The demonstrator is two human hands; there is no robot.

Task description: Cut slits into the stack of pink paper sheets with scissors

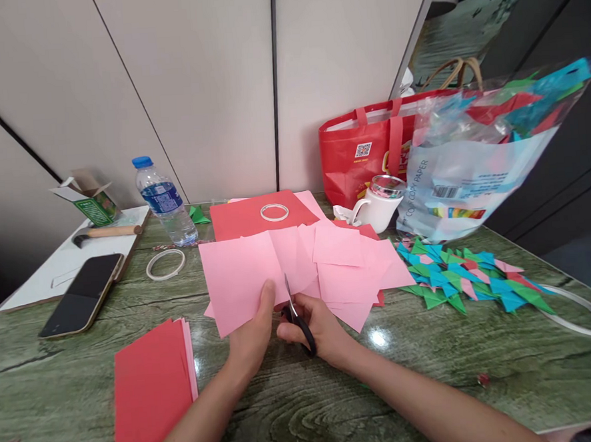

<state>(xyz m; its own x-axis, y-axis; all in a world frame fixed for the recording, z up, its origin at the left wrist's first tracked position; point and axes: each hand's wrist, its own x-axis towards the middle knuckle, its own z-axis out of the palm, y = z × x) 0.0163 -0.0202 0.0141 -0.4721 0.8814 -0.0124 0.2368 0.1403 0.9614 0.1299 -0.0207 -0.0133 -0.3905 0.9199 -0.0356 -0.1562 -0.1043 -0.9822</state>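
My left hand [252,333] pinches the near edge of a pink paper sheet [241,277], thumb on top, holding it up off the green table [336,392]. My right hand [316,326] grips black-handled scissors [296,314], whose blades point up into the sheet's lower edge just right of my left thumb. Behind the sheet lies a loose heap of cut pink paper squares [348,264]. A stack of red paper [153,390] rests on the table near my left forearm.
A phone [82,294], water bottle [164,202], tape rings [165,263], hammer [106,232] and small box [91,197] sit left. At the back are red sheets [255,217], a white mug [377,206], a red bag [366,150] and a plastic bag [472,163]. Folded coloured paper pieces [459,274] lie right.
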